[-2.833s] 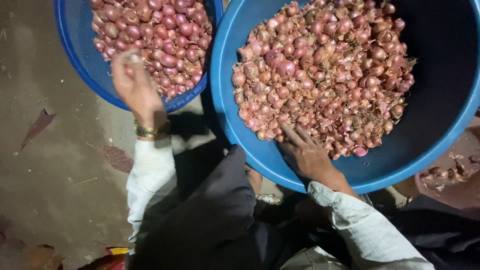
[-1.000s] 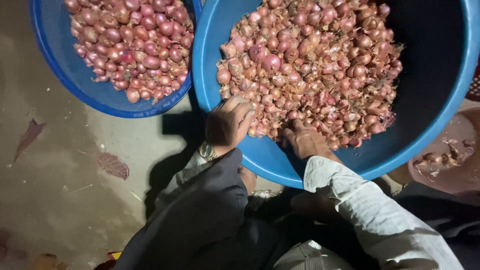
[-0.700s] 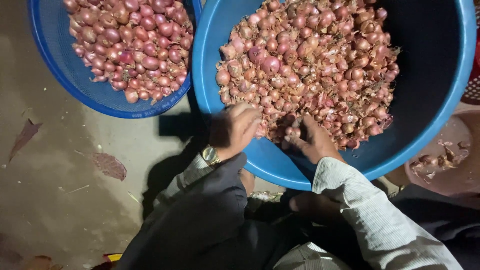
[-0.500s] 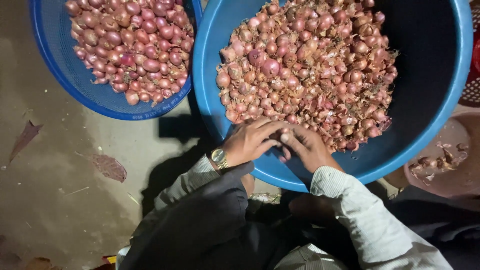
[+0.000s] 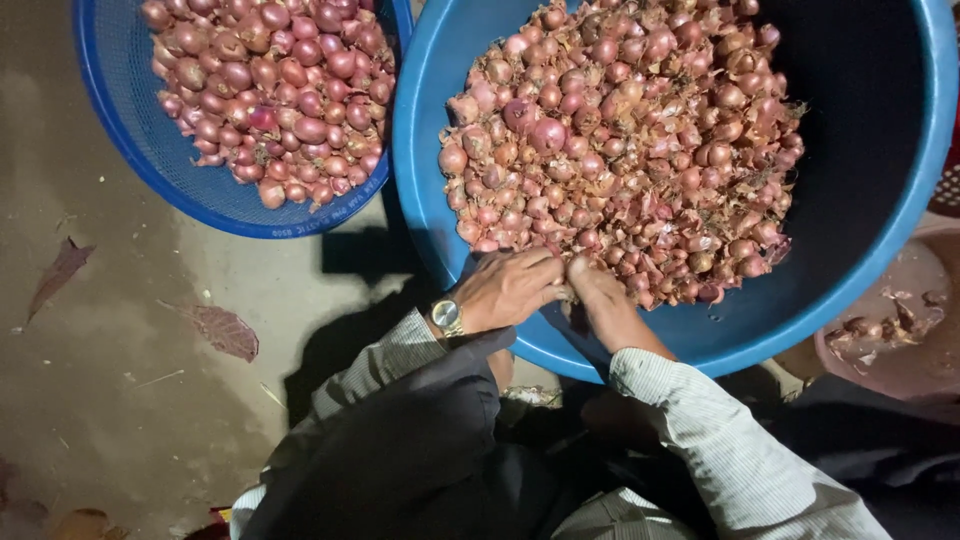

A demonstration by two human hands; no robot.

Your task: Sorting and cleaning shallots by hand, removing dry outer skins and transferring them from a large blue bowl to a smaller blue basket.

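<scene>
Nearest, the person's dark lap and two striped sleeves fill the bottom of the view. The left hand (image 5: pixel 510 288), with a watch (image 5: pixel 446 316) on its wrist, reaches in from the left over the near rim of the tub (image 5: pixel 880 210). Its fingers are curled inward, closed on something small at their tips; the thing itself is hidden, so I cannot tell what it is. The right hand (image 5: pixel 597 292) comes up from the near right and meets the left, fingertips touching it. Its fingers are bunched narrow as well, pinching at the same hidden spot. Both hands sit at the near edge of the shallots (image 5: pixel 620 150), just where the heap ends against the tub's inner wall.

The heap lies in the left and middle of the tub, mixed with loose papery skins; the tub's right side shows bare blue wall in shadow.

At the near right, beside the tub, a pink bowl (image 5: pixel 925 340) holds a few scraps of skin.

On the left, the ground (image 5: pixel 120 400) is pale concrete with two dry leaves (image 5: pixel 220 330) well apart from the hands.

Farther left, just beside the tub, a blue basket (image 5: pixel 130 120) holds cleaner, smoother red shallots, piled toward its far right.
</scene>
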